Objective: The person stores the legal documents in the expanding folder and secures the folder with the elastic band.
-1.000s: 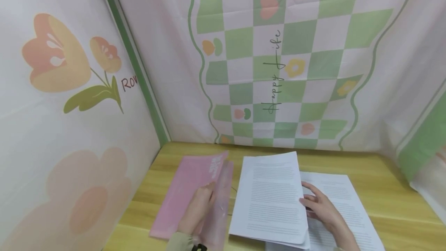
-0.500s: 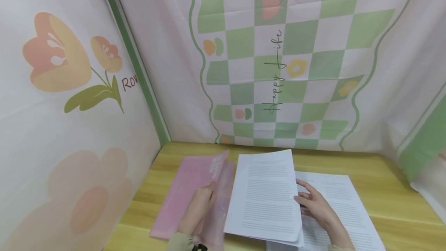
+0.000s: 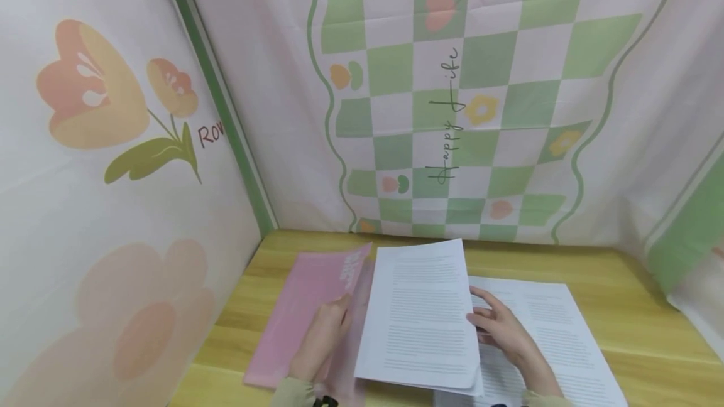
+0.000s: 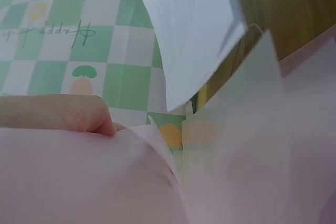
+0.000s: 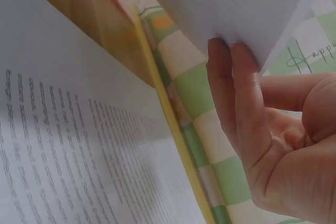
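Observation:
My left hand (image 3: 323,335) pinches the upper sheet of a pink translucent plastic folder (image 3: 283,309) near its opening, lifting that edge so the folder gapes on its right side. In the left wrist view the lifted pink cover (image 4: 79,177) bends under the hand, apart from the lower clear sheet (image 4: 236,145). A stack of printed paper (image 3: 427,313) is held by its right edge in my right hand (image 3: 503,331), thumb on top and fingers beneath. Its left edge overlaps the folder's opening in the head view. In the right wrist view, fingertips press the stack's underside (image 5: 210,9).
A second set of printed sheets (image 3: 557,331) lies on the wooden table (image 3: 639,306) at the right, partly under the right hand. Behind the table hangs a green-and-white checked curtain (image 3: 435,112); a flowered curtain (image 3: 130,218) borders the left side.
My right hand has carried the paper stack leftward, from beside the folder to over its right part. The left hand keeps its hold on the folder in the same place.

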`<state>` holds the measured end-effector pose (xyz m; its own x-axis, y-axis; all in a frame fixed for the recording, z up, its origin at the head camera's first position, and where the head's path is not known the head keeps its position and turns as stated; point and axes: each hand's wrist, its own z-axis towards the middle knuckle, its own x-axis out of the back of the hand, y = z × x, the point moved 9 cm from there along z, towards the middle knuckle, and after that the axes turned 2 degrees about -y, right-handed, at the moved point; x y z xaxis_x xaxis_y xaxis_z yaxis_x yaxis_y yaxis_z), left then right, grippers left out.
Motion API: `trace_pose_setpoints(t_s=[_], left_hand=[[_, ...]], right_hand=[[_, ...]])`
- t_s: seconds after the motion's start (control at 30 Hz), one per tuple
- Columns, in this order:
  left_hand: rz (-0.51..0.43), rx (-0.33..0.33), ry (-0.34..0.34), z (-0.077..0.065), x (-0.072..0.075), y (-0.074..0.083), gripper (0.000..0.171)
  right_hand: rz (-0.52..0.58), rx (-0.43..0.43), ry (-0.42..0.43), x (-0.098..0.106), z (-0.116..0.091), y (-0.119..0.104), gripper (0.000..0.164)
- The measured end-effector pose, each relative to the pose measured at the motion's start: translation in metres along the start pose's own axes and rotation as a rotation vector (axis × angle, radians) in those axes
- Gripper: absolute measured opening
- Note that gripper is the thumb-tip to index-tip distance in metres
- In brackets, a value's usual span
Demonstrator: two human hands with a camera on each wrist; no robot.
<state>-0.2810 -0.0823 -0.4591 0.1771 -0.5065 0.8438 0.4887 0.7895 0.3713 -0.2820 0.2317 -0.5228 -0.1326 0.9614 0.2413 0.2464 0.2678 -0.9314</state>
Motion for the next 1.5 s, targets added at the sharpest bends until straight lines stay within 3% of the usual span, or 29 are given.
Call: trace_pose_setpoints(t_s=[0.27,0.5,1.03,1.5], left_hand=[[-0.03,0.024,-0.033,0.002,-0.004,-0.002,0.008],[-0.092,0.084,-0.075,0.003,-0.006,-0.005,0.011],[-0.051,0.082,-0.074,0.005,-0.005,-0.008,0.01],[-0.056,0.091,-0.075,0.003,-0.006,-0.009,0.015]], right_hand=[[0.035,0.006,-0.01,-0.01,0.003,-0.003,0.07],[0.021,0.002,-0.004,-0.011,0.004,-0.005,0.07],[0.023,0.007,-0.017,-0.007,0.004,-0.011,0.072],[0.081,0.026,-0.075,-0.029,0.009,-0.01,0.072]])
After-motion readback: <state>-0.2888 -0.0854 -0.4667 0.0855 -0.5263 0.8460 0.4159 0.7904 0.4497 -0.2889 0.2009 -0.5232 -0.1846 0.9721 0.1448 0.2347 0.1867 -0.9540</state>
